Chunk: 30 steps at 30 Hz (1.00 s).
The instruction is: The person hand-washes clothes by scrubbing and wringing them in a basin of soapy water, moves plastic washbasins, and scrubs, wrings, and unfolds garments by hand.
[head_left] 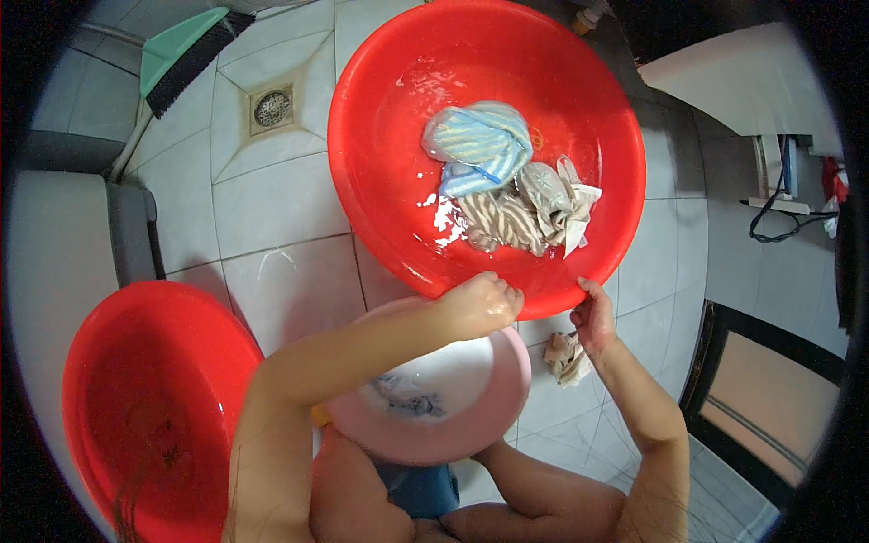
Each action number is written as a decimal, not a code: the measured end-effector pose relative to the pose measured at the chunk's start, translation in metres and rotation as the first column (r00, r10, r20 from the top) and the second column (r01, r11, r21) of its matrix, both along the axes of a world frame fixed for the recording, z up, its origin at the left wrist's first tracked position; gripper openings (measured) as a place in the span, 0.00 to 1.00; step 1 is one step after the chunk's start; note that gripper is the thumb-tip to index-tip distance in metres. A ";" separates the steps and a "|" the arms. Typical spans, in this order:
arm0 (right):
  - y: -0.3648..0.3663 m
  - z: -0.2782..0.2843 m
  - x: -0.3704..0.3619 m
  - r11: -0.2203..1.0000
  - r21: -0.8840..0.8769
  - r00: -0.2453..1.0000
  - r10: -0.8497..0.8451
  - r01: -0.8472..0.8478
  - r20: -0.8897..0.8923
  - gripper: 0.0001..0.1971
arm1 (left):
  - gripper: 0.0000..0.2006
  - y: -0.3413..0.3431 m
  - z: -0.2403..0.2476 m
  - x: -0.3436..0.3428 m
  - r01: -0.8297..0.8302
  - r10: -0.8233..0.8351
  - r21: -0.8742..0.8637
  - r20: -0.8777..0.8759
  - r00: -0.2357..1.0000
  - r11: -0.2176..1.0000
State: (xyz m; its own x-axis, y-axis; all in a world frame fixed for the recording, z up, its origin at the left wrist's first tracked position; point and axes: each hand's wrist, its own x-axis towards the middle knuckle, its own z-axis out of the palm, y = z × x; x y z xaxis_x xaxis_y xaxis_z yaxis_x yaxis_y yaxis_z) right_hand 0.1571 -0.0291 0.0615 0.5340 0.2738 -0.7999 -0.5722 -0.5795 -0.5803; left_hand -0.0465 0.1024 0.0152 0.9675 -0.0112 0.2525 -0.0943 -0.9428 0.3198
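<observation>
A large red basin (380, 195) stands in front of me, holding shallow water and wet laundry. In it lie a blue-and-yellow striped cloth (480, 145), puffed up with air, and a beige striped garment (507, 217) with pale straps. My left hand (480, 303), wet and closed, grips the near rim of this basin. Farther right along the same rim, my right hand (593, 317) pinches the edge with its thumb on top. Below my left forearm is a pink basin (507, 385) with whitish water and a greyish cloth partly under the surface.
Another red basin (100, 362) stands on the left. A crumpled beige cloth (566, 357) lies on the tiled floor near my right hand. A floor drain (272, 109) and a green broom (186, 50) are at the far left. A dark-framed panel (769, 389) stands at the right.
</observation>
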 end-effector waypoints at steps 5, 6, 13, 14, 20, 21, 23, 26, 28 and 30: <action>0.008 -0.002 0.006 0.999 -0.043 1.000 0.007 -0.006 0.024 0.11 | 0.09 -0.002 -0.001 0.010 -0.059 0.057 -0.026 -0.078 0.995 0.998; 0.008 0.003 0.012 0.999 -0.036 0.999 0.023 -0.024 -0.036 0.12 | 0.09 -0.004 -0.001 0.012 -0.092 0.089 -0.028 -0.104 0.991 0.995; 0.017 0.049 -0.011 0.899 -0.158 0.529 0.374 -0.409 0.762 0.38 | 0.25 0.002 0.049 0.029 -0.297 0.332 -0.540 -0.034 0.943 0.787; 0.028 0.069 -0.020 0.871 -0.090 0.530 0.373 -0.484 0.762 0.38 | 0.27 0.005 0.067 0.030 -0.282 0.314 -0.562 -0.042 0.948 0.777; 0.068 0.150 -0.097 0.641 0.194 0.584 0.477 -0.742 0.656 0.32 | 0.31 0.014 0.170 -0.021 -0.389 0.436 -0.430 0.010 0.900 0.815; 0.076 0.160 -0.117 0.594 0.361 0.673 0.465 -0.719 0.575 0.32 | 0.31 0.017 0.191 -0.039 -0.436 0.474 -0.346 0.029 0.880 0.831; 0.087 0.185 -0.155 0.479 0.383 0.586 0.409 -0.790 0.699 0.32 | 0.29 0.015 0.224 -0.071 -0.531 0.567 -0.277 0.064 0.821 0.801; 0.105 0.210 -0.213 0.361 0.512 0.621 0.341 -0.780 0.706 0.29 | 0.23 0.019 0.271 -0.122 -0.684 0.703 -0.181 0.076 0.707 0.707; 0.115 0.232 -0.262 0.303 0.546 0.623 0.341 -0.782 0.704 0.28 | 0.21 0.019 0.295 -0.172 -0.757 0.768 -0.133 0.119 0.629 0.640; 0.123 0.263 -0.310 0.267 0.646 0.659 0.565 -0.715 0.496 0.29 | 0.17 0.008 0.320 -0.219 -0.895 0.896 -0.081 0.113 0.428 0.438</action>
